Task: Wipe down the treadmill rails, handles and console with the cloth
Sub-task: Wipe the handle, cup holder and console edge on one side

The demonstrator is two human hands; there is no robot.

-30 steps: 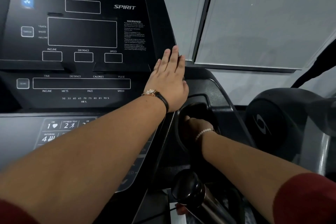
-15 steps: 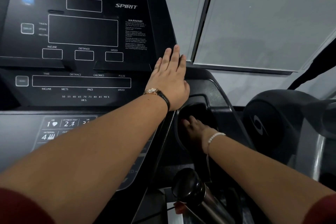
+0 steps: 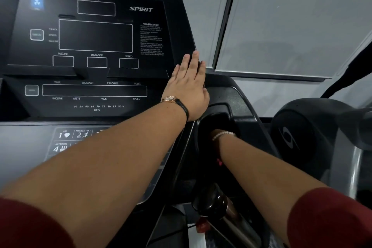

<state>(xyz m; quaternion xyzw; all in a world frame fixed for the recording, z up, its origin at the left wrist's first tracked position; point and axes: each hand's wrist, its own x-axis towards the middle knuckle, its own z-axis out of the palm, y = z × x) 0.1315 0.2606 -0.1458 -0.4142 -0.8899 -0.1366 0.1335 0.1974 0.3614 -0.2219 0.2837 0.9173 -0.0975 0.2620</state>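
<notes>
— Treadmill console (image 3: 96, 36), the broad black panel with dark display windows and white lettering: what could go wrong from here?
— Its right edge is pressed by the left hand (image 3: 189, 86), which is laid flat with straight fingers and holds nothing. The grey numbered keypad (image 3: 66, 139) below is crossed by the left forearm. If weight is let down, a key could be pushed by accident and a program started, though every window is seen dark.
— And the deep black cup-holder recess (image 3: 219, 119) beside it?
— It is entered by the right hand (image 3: 215, 132), of which little beyond the wrist is shown. If it is wiped blind, corners could be missed or knuckles knocked on the rim.
— Where is the cloth?
— It is not seen at all. It is judged to be down in the recess, but whether anything is gripped there cannot be told.
— What else is hard to make out?
— The glossy black rounded handle end (image 3: 211, 201) is dimly lit. The small red piece (image 3: 201, 225) below it and the pink sliver (image 3: 219, 162) under the right forearm cannot be identified. The rails are out of frame.
</notes>
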